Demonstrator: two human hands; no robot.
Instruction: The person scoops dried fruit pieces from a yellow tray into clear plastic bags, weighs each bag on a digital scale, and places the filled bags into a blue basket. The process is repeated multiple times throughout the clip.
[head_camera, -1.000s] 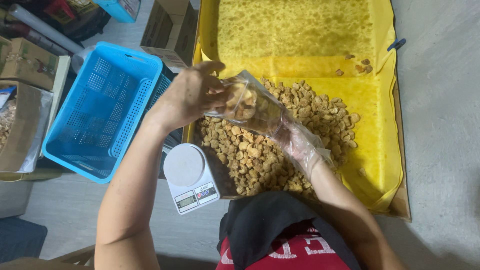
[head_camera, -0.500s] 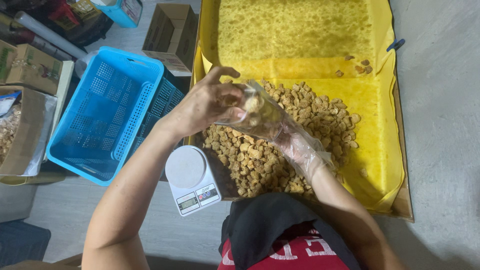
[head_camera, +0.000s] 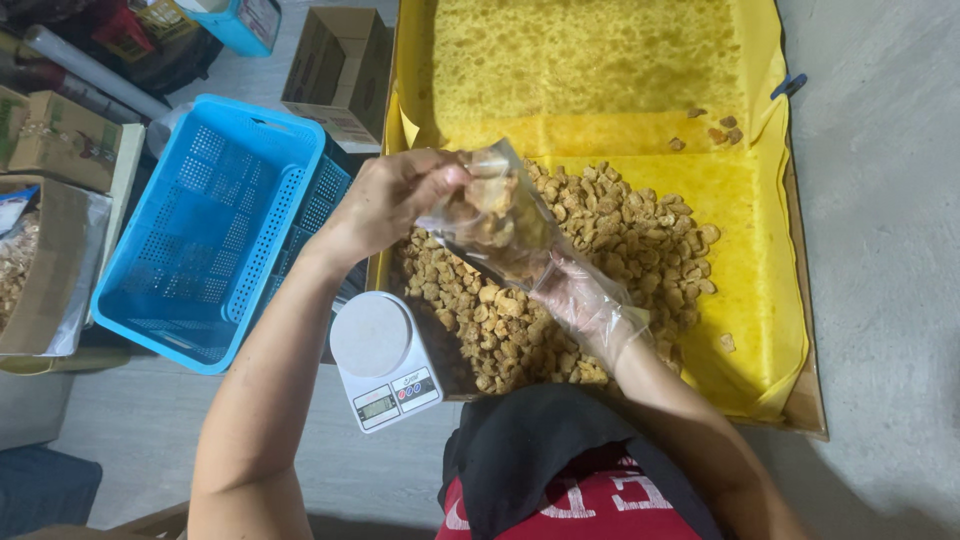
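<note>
up comes the clear bag (head_camera: 495, 225) a touch higher over the snack pile (head_camera: 590, 260). left hand (head_camera: 395, 200), arm bent across, pinches its open top; gloved right hand (head_camera: 580, 300) cups it from below, fingers wrapped. kitchen scale (head_camera: 383, 358) sits bare beside the blue basket (head_camera: 215, 230).

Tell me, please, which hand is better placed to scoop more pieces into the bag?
Probably the right hand: gloved, low over the pieces. The left hand grips the bag top.

One head camera looks steeply down, close over the yellow-lined tray (head_camera: 760, 300).
</note>
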